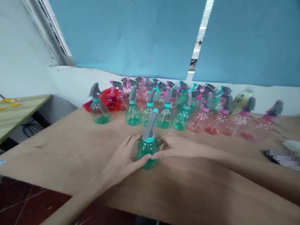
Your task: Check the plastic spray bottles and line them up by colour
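Observation:
A green spray bottle (148, 152) with a grey trigger head and turquoise collar is between my two hands, near the middle of the wooden table (69, 152). My left hand (123, 159) wraps round its left side, thumb across the front. From the right, my right hand (177, 147) grips the same bottle, its thumb meeting the left thumb at the front. Part of the fingers of both hands is hidden behind the bottle. Beyond it stands a front row of green bottles (133, 115) and pink bottles (200, 120), all upright.
More spray bottles crowd behind the row, beside a red plastic bag (111, 105). A yellow-green bottle (242, 99) stands at the back right. A dark flat object (273, 156) lies at the right. Another table (16, 114) is at the left.

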A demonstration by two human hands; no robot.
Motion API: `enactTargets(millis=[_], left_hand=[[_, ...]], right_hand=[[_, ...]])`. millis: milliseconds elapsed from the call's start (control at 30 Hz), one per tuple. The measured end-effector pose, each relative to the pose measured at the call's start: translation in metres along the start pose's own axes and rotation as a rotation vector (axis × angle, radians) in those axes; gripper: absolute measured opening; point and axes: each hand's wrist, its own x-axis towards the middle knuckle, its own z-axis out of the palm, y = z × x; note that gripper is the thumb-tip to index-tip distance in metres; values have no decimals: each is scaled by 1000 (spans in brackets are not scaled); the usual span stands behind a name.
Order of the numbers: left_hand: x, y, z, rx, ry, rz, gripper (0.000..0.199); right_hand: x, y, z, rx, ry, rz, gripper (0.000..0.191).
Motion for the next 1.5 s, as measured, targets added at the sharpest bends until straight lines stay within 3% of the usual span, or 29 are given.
enactTargets(millis=[200, 333, 433, 567, 667, 833, 1000, 1233, 1333, 1500], left_hand=[[-11, -39, -44, -22, 117, -179, 44], [2, -61, -61, -120, 246, -233, 48], [18, -84, -68, -109, 338, -228, 43], [42, -123, -71, 172, 467, -213, 51], [59, -143, -70, 271, 503, -217, 55], [81, -143, -70, 413, 498, -186, 53], [96, -135, -69, 485, 456, -175, 51], [106, -147, -71, 452, 445, -183, 52], [108, -149, -70, 444, 457, -184, 52], [111, -144, -71, 438, 458, -181, 45]], right_hand=[[74, -21, 28, 30, 45, -222, 54], [114, -32, 41, -70, 107, -213, 62], [131, -34, 36, -154, 246, -206, 51], [137, -26, 15, -203, 497, -208, 27], [137, -15, 1, -207, 624, -156, 24], [140, -5, 0, -235, 686, -102, 28], [146, -11, 4, -183, 706, 14, 45], [161, -16, -1, -25, 555, 170, 63], [171, -15, 0, 1, 522, 214, 64], [183, -13, 3, -37, 581, 210, 55]])
